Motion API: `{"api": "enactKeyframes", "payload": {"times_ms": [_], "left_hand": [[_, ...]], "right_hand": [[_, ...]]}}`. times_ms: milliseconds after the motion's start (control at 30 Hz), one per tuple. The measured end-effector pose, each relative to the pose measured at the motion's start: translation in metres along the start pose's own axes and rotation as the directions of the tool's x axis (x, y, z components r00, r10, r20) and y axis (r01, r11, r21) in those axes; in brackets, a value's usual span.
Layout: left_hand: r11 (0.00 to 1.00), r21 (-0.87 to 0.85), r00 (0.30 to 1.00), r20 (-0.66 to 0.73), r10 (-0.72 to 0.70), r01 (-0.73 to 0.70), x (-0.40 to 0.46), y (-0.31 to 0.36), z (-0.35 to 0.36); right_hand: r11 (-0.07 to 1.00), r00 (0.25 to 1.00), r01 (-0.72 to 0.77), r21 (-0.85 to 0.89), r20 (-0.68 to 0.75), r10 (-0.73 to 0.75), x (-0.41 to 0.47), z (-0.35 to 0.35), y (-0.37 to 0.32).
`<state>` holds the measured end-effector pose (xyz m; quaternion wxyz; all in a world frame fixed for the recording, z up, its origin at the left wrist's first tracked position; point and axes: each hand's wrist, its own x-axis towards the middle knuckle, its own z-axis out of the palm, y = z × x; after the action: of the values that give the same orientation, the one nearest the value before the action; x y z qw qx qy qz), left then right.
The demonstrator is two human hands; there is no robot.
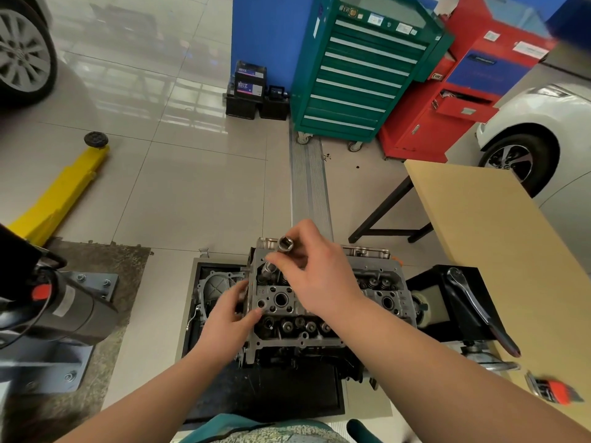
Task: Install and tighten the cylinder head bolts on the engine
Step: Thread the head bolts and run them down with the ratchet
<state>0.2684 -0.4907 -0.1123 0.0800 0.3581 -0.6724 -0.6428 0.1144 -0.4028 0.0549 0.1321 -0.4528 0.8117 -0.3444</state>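
Observation:
A grey engine with its cylinder head (281,302) sits on a black stand on the floor, low in the middle of the head view. My right hand (316,270) hovers over the head's far left part and pinches a long chrome socket (281,252), whose open end points up at me. My left hand (233,310) rests against the left end of the cylinder head, thumb and fingers touching the metal. No head bolt is clearly visible; the socket's lower end is hidden among the valve gear.
A ratchet wrench (479,311) lies on a black box to the engine's right. A wooden table (499,238) stands at right, with an orange-handled tool (556,390) near its edge. Green (361,75) and red (447,100) tool cabinets stand behind; a yellow lift arm (64,193) lies left.

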Motion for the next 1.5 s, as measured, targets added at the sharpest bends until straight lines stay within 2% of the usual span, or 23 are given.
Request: {"api": "enactKeyframes", "payload": {"times_ms": [67,133,200,267,400,500,567,700,767,867,933,967,1033,1100,1167,1233,1267,1333,1367,1433,1500], "left_hand": [[0.975,0.127,0.967,-0.155,0.202,-0.183,0.004,0.021,-0.004],[0.915,0.216,0.907,-0.179,0.380,-0.340,0.014,0.053,-0.010],[0.842,0.279,0.860,-0.095,0.502,-0.461,0.025,0.084,-0.018],[0.802,0.277,0.839,0.030,0.543,-0.529,0.034,0.106,-0.028],[0.736,0.323,0.803,0.230,0.549,-0.595,0.038,0.118,-0.044],[0.739,0.322,0.806,0.256,0.534,-0.592,0.036,0.121,-0.052],[0.788,0.273,0.833,0.227,0.505,-0.552,0.030,0.125,-0.051],[0.877,0.168,0.892,0.023,0.452,-0.449,0.015,0.129,-0.036],[0.882,0.198,0.892,-0.066,0.447,-0.428,0.011,0.129,-0.029],[0.851,0.295,0.881,-0.058,0.470,-0.434,0.009,0.128,-0.026],[0.865,0.278,0.900,-0.005,0.436,-0.417,0.009,0.127,-0.026],[0.881,0.251,0.912,0.015,0.411,-0.401,0.008,0.127,-0.025],[0.903,0.228,0.927,-0.009,0.376,-0.364,0.009,0.128,-0.018],[0.907,0.257,0.915,-0.142,0.377,-0.333,0.010,0.130,-0.012],[0.903,0.274,0.889,-0.230,0.396,-0.331,0.011,0.134,-0.009],[0.893,0.276,0.895,-0.176,0.410,-0.355,0.012,0.135,-0.011],[0.878,0.306,0.901,-0.115,0.418,-0.369,0.012,0.136,-0.013],[0.864,0.330,0.912,-0.020,0.409,-0.380,0.012,0.137,-0.017],[0.868,0.322,0.918,0.011,0.396,-0.378,0.011,0.137,-0.019],[0.885,0.279,0.925,0.036,0.379,-0.373,0.011,0.137,-0.018],[0.876,0.300,0.912,-0.047,0.408,-0.377,0.010,0.135,-0.011]], "right_hand": [[1.000,1.000,-0.020,0.000,-0.024,0.020,0.002,0.001,0.001],[0.998,0.999,0.014,-0.061,-0.050,-0.017,0.003,0.000,0.000],[0.995,0.998,0.042,-0.088,-0.051,-0.047,0.006,-0.005,-0.004],[0.993,0.999,0.040,-0.106,-0.011,-0.042,0.010,-0.014,-0.007],[0.959,0.972,0.157,-0.238,0.207,-0.108,0.020,-0.033,-0.013],[0.908,0.912,0.312,-0.279,0.355,-0.205,0.029,-0.045,-0.020],[0.861,0.887,0.374,-0.344,0.402,-0.225,0.036,-0.048,-0.026],[0.690,0.928,0.355,-0.631,0.325,-0.181,0.046,-0.042,-0.038],[0.640,0.922,0.382,-0.667,0.317,-0.221,0.048,-0.041,-0.041],[0.706,0.845,0.499,-0.504,0.464,-0.266,0.051,-0.050,-0.039],[0.699,0.775,0.565,-0.438,0.573,-0.267,0.053,-0.059,-0.037],[0.685,0.779,0.560,-0.466,0.578,-0.243,0.054,-0.060,-0.036],[0.673,0.835,0.495,-0.550,0.514,-0.194,0.057,-0.058,-0.036],[0.653,0.887,0.422,-0.629,0.436,-0.153,0.059,-0.054,-0.036],[0.630,0.898,0.422,-0.652,0.395,-0.193,0.059,-0.052,-0.038],[0.662,0.859,0.490,-0.567,0.442,-0.258,0.057,-0.055,-0.036],[0.671,0.816,0.543,-0.505,0.505,-0.281,0.057,-0.056,-0.036],[0.633,0.734,0.629,-0.451,0.612,-0.294,0.055,-0.059,-0.033],[0.619,0.728,0.637,-0.459,0.621,-0.290,0.055,-0.059,-0.031],[0.627,0.776,0.599,-0.497,0.554,-0.302,0.053,-0.055,-0.031],[0.649,0.827,0.545,-0.530,0.469,-0.311,0.051,-0.048,-0.034]]}}
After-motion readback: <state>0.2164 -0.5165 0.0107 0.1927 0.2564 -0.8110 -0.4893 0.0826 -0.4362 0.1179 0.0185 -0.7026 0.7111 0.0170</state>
